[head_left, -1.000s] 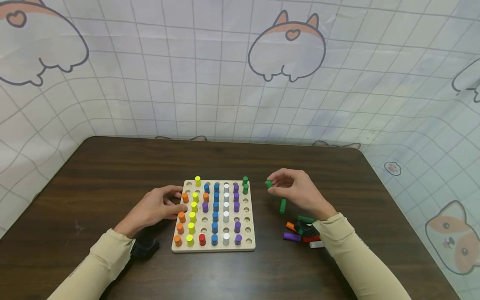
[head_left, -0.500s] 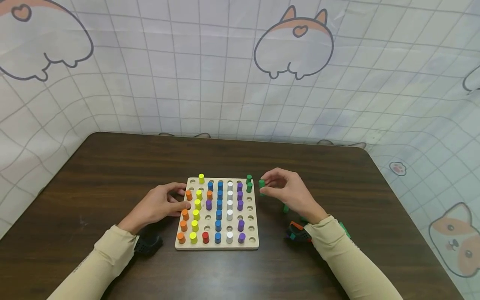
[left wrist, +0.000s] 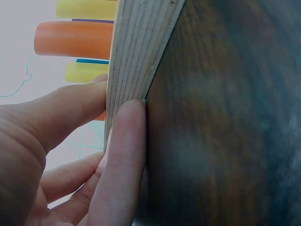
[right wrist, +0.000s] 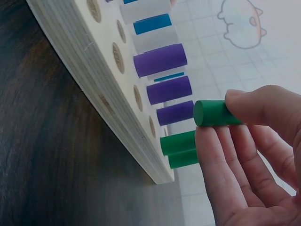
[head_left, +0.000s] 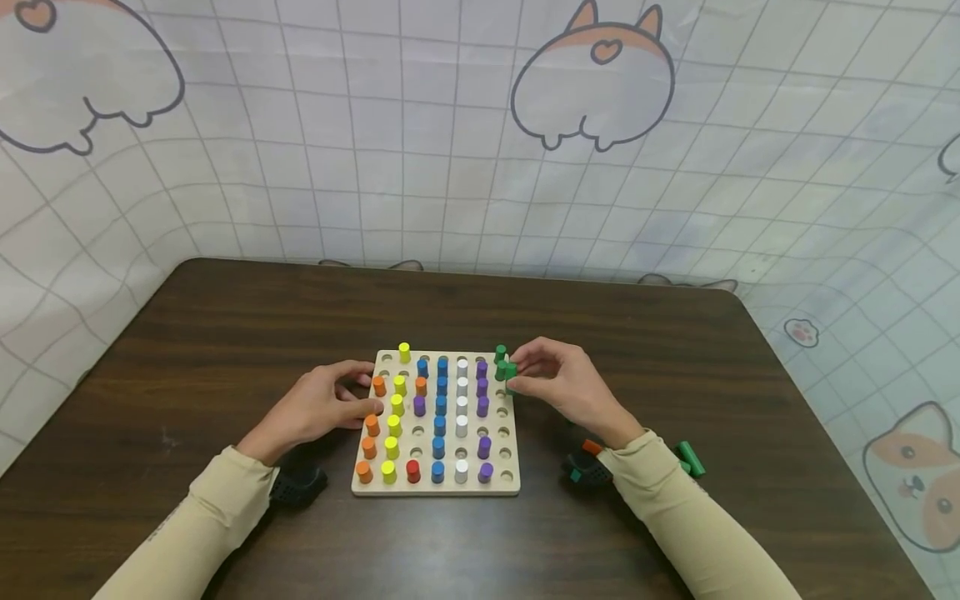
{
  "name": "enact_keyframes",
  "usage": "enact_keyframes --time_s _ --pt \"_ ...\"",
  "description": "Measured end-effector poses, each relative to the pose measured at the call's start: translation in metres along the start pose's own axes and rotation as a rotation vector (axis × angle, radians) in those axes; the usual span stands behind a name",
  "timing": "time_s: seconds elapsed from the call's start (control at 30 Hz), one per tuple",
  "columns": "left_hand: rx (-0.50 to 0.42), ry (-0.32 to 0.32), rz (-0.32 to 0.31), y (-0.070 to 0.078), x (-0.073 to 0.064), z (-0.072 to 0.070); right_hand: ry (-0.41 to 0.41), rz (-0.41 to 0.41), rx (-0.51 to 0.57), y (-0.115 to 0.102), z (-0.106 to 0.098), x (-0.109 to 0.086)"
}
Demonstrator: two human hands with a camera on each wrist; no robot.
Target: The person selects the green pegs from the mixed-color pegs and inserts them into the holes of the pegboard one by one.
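- Nearest: two cream sleeves (head_left: pixel 705 508), each with a dark wrist device (head_left: pixel 298 486) at the cuff.
- By the right cuff, on the dark wood-grain surface (head_left: pixel 300 317): loose green pegs (head_left: pixel 691 459) to its right, an orange peg (head_left: pixel 592 447) to its left, partly hidden.
- Left hand (head_left: pixel 311 410): clamped on the left edge of the wooden pegboard (head_left: pixel 450 490), thumb over the top face, a finger against the layered side.
- Pegboard: flat on the surface between the hands; near row reads orange, yellow, red, blue, white, purple from left.
- Right hand (head_left: pixel 566 385): thumb and fingers together on a held green peg (right wrist: pixel 218 113), at the board's right edge.
- Far right corner: two seated green pegs (head_left: pixel 500 354), upright, just beside the held one.
- Farthest: grid-patterned backdrop (head_left: pixel 450 167) with cartoon corgis.
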State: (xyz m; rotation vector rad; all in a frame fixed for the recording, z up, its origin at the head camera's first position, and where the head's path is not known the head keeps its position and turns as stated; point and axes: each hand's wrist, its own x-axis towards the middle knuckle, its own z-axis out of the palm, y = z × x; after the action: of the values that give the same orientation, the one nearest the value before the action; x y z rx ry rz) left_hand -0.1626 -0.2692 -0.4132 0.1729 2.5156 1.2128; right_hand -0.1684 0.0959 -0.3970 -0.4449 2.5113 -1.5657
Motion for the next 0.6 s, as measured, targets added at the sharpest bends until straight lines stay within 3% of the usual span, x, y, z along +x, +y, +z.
enact_keyframes --time_s 0.6 --pt "0.009 -0.003 0.013 -0.0005 -0.0008 -0.0007 -0.005 -0.022 -0.062 0.0082 0.0095 0.0047"
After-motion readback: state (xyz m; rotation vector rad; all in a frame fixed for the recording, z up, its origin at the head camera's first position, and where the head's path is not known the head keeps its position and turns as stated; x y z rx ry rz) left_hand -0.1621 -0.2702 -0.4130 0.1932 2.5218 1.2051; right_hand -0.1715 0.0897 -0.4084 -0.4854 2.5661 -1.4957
